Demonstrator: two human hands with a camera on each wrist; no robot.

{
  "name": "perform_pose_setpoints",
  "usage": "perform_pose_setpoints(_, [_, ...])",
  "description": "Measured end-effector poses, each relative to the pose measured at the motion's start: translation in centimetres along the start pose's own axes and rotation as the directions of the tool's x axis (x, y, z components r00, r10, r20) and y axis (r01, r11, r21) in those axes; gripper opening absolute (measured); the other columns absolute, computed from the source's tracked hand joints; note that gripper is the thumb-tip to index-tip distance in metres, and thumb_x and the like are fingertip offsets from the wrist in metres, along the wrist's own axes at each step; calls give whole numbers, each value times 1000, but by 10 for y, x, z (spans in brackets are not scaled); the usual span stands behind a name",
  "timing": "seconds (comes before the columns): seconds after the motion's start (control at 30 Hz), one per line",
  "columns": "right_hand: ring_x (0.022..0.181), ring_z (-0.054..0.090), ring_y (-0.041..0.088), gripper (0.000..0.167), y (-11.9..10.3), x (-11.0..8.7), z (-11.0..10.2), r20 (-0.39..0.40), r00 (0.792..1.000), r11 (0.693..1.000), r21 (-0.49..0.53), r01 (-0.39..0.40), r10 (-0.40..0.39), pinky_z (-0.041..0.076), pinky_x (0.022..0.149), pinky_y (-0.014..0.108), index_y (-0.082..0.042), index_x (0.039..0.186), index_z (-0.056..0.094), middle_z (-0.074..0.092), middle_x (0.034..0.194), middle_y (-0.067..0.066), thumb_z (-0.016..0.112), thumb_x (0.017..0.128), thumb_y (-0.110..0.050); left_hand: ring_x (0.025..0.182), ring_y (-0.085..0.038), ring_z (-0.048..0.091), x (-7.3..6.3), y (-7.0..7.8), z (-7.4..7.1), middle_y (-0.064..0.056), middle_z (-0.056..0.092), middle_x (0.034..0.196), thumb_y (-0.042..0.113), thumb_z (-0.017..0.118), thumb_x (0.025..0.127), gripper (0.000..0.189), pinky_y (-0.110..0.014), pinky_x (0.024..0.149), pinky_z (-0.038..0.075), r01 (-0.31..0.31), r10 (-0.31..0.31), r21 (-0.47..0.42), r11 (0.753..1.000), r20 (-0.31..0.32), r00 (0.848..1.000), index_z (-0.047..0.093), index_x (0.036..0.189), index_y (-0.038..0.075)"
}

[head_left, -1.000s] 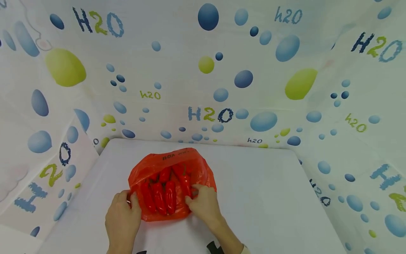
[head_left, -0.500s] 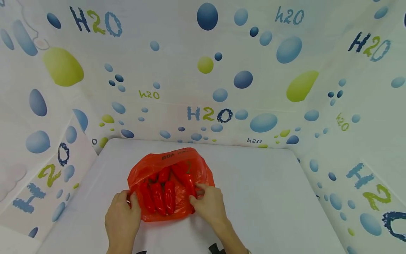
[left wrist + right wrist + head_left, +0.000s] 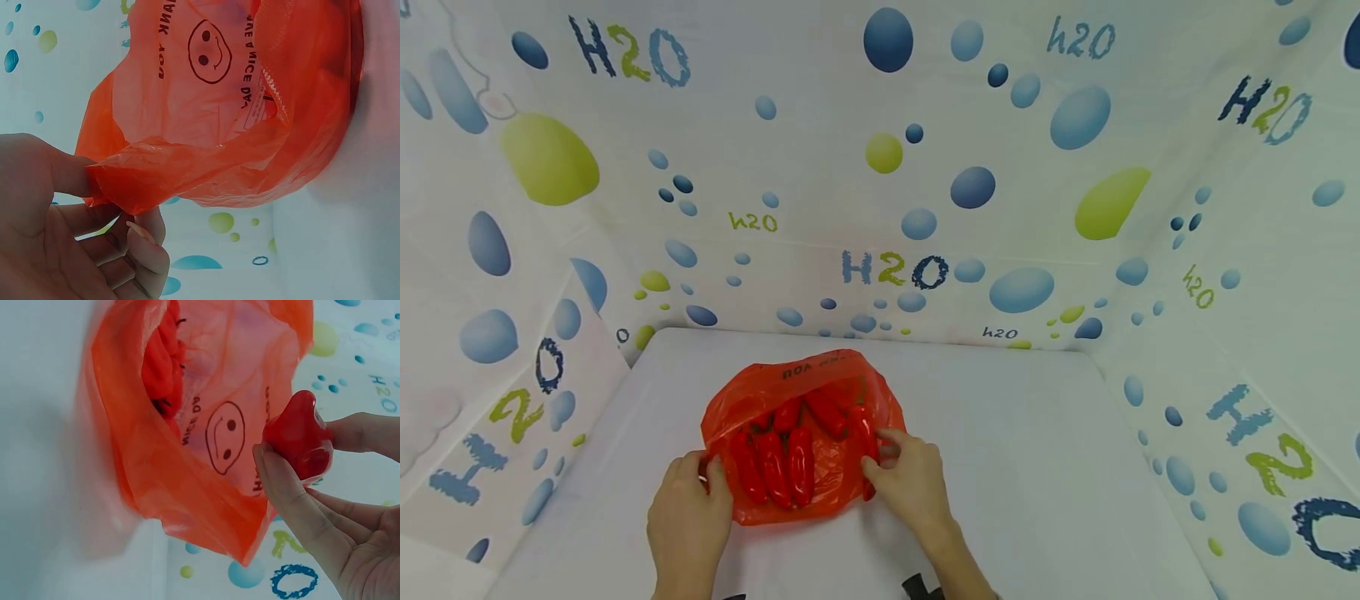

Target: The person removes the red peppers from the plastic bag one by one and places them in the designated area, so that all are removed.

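Observation:
An orange-red plastic bag (image 3: 835, 510) lies on the table with its mouth open. Several shiny red peppers (image 3: 775, 468) with dark green stems show inside. My left hand (image 3: 691, 510) pinches the bag's left rim, and the left wrist view shows the gathered plastic (image 3: 144, 181) between thumb and fingers. Near the bag's right side, my right hand (image 3: 914, 483) holds one long red pepper (image 3: 863, 427), its green stem pointing away. The right wrist view has this pepper (image 3: 300, 437) end-on, between thumb and fingertips, above the bag's rim.
A white table (image 3: 1037, 467) spreads out around the bag. Behind it and on both sides hang white sheets (image 3: 820, 167) printed with blue and green dots and "H2O". A dark strap (image 3: 916, 587) shows at the right wrist.
My right hand has moved right with the pepper, from inside the bag to its right edge. The pepper has turned more upright in view. My left hand stays on the rim.

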State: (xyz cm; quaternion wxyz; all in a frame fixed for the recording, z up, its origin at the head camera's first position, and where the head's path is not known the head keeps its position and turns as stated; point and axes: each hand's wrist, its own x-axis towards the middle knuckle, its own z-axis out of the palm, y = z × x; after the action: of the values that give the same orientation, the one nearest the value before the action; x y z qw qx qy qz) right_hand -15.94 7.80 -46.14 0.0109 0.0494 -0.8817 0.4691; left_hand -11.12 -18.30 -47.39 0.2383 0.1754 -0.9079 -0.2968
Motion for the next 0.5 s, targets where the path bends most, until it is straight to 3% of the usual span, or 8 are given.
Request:
perform_pose_setpoints(0.27, [75,76,13,40,8,6,-10,-77,997,1000,-7,18,-19,60,64,27,2,123,73,78,93,9,81,88,-15,65,-30,58,1,-2,1,-14,60,82,11,57,100,23,-42,52,44,10,-10,6,1000,14,1000,69,106,-8])
perform_pose_setpoints(0.5, [81,76,20,40,15,13,-17,-115,993,999,-22,-30,27,62,65,32,-2,124,73,78,97,9,81,89,-19,66,-30,58,1,-3,1,-15,61,84,12,56,101,24,-41,53,44,29,-29,13,999,33,999,69,108,-7])
